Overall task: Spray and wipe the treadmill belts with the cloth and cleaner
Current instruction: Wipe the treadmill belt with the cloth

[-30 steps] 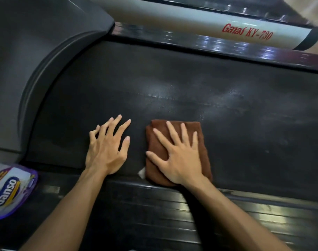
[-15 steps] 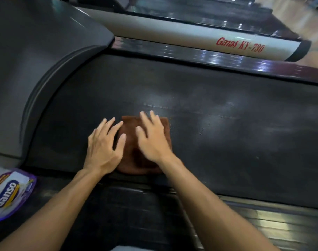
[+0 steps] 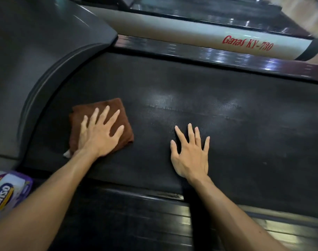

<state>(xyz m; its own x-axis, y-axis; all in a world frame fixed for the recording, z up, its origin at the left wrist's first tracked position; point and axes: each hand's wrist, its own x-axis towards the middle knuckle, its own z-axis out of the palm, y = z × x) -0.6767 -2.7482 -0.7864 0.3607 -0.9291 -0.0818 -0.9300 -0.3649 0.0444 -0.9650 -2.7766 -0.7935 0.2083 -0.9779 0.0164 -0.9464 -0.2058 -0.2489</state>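
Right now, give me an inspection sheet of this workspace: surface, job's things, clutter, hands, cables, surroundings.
Surface: black belt, with dull sheen patches and a thin streak line near its middle.
Job's things: brown cloth, folded, flat on the belt near the grey hood; a white tag shows at its near corner. No spray cleaner seen.
Clutter: purple and white pack at the left edge, partly cut off.
Hands: left hand pressed flat on the cloth, fingers spread; right hand flat on the bare belt, holding nothing.
Cables: nothing seen.
Surroundings: side rail beyond the belt; next treadmill's pale rail with red lettering.
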